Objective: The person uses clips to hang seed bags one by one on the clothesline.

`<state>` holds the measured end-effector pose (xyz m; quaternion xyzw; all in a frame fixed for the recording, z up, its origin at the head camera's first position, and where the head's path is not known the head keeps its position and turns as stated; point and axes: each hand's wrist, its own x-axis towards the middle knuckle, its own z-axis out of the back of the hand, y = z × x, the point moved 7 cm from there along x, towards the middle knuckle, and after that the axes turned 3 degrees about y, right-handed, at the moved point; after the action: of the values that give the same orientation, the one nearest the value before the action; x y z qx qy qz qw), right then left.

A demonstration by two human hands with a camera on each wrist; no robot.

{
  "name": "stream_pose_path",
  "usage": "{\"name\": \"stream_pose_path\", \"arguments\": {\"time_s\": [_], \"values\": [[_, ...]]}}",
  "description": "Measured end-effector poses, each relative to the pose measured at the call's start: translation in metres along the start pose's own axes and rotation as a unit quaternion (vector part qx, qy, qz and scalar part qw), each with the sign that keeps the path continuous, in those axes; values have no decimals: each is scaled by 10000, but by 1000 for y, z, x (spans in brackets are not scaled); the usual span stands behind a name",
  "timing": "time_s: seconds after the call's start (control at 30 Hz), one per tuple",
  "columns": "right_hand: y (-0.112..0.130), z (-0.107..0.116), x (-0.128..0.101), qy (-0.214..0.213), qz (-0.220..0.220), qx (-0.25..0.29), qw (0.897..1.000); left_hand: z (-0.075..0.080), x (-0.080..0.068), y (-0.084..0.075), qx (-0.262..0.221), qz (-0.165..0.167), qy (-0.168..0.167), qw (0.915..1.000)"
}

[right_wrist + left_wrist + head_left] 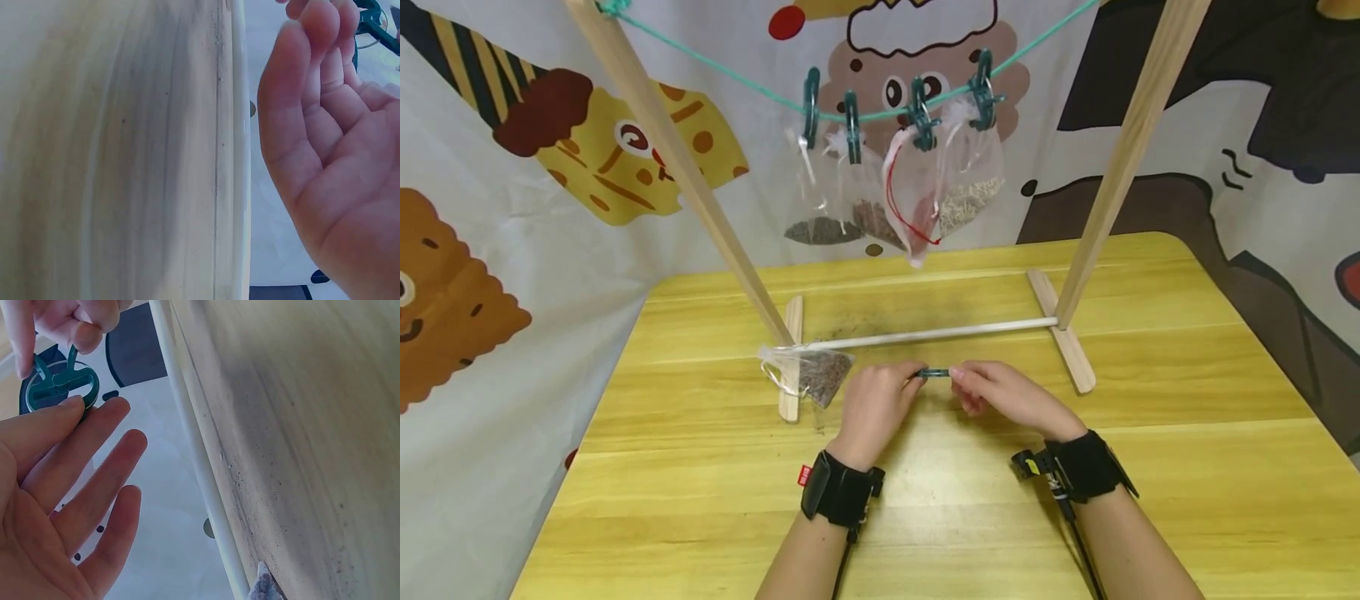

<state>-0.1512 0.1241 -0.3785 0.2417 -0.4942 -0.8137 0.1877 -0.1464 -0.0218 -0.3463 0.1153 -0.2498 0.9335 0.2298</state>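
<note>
Between both hands, above the wooden table [925, 517], is a dark green clothespin [60, 381] with a round ring-shaped end and two prongs. My left hand [874, 407] pinches the round end between thumb and index finger, its other fingers spread in the left wrist view. At the pronged end, my right hand [1011, 393] holds the clothespin with thumb and index finger, its remaining fingers curled in. In the right wrist view the palm and fingers cover part of the clothespin [375, 25]. To the left of my left hand lies a sheer drawstring bag [825, 372] of dark grains.
A wooden stand rises from the table, with a left post [692, 183], a right post [1120, 167] and a white bottom rod [925, 335]. Several filled sheer bags [972, 204] hang by green clothespins [811, 108] from a sagging teal cord [700, 60]. Dark specks dot the tabletop.
</note>
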Motion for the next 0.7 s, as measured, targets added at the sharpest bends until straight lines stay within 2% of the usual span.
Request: {"name": "stream_pose_path", "arguments": {"time_s": [0.1,0.4,0.7], "values": [[-4,1,1,-115,-65,65,9999,0,0,0,30,-19,-16,10000],[17,3,-5,-315,26,94,9995,-1,-1,1,145,8,143,9998],[-6,8,2,-608,182,-105,9979,1,-1,-1,92,-75,-23,9999]]}}
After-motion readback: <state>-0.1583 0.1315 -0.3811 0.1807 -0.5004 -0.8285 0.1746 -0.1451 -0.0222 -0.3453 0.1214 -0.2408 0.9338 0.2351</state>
